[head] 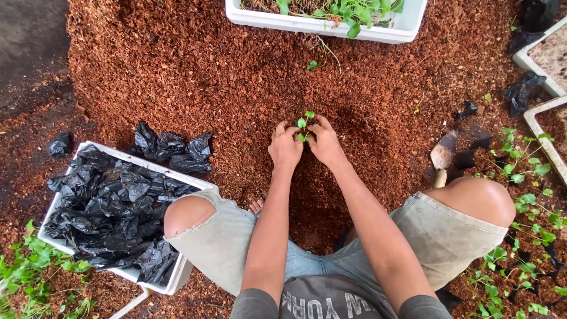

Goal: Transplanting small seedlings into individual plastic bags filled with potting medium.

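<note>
Head view looks straight down on a person squatting over a wide bed of reddish-brown coconut husk (195,65), knees spread to either side. Both hands meet just ahead of the knees, pressed side by side on the husk. The left hand (286,146) and the right hand (325,143) cup a small green seedling (305,123) between them, fingers curled in around its base and touching the husk; the leaves stand up between the fingertips. Neither hand is clenched into a fist; each is wrapped loosely about the stem and the husk at its foot.

Left of the left hand, beside the left knee, sits a white tray (62,201) heaped with crumpled black plastic bags (115,207), and a few more black bags (171,147) lie on the husk just beyond it. Ahead of the hands, well apart, a white foam box (319,25) holds more green seedlings. Right of the right hand, near the right knee, a small trowel (442,156) lies on the husk with scraps of black plastic around it. Farther right, a cluster of potted seedlings (525,171) stands on the ground, and the corners of two more white trays (537,62) show at the edge of the frame.
</note>
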